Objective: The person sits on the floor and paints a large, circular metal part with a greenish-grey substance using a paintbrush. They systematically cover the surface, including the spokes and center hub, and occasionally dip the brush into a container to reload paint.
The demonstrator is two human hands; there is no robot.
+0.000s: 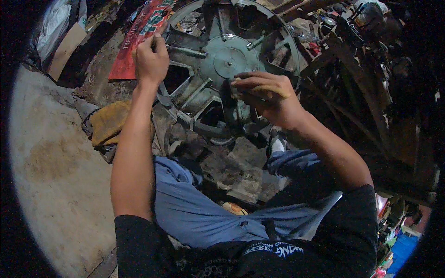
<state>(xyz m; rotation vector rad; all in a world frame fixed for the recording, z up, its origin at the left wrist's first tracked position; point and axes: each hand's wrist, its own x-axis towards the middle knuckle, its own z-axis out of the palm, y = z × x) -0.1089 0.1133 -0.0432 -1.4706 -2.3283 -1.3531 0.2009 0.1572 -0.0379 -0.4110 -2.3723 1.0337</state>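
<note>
A large round grey-green metal wheel (222, 58) with a central hub and broad spokes lies in front of me, its surface dirty. My left hand (152, 60) is at the wheel's left rim, fingers bent, apparently closed round the rim; the fingertips are partly hidden. My right hand (262, 97) is on the lower right of the hub, over a spoke, fingers closed on a small pale pad or rag (238, 87), mostly covered by the fingers.
Behind the wheel lies a red printed sheet (123, 62). A yellowish-brown cloth (109, 123) is left of my legs. Dark wood and metal scrap (352, 78) is piled on the right. A grey concrete slab (55, 153) spans the left; colourful clutter (398, 241) sits at lower right.
</note>
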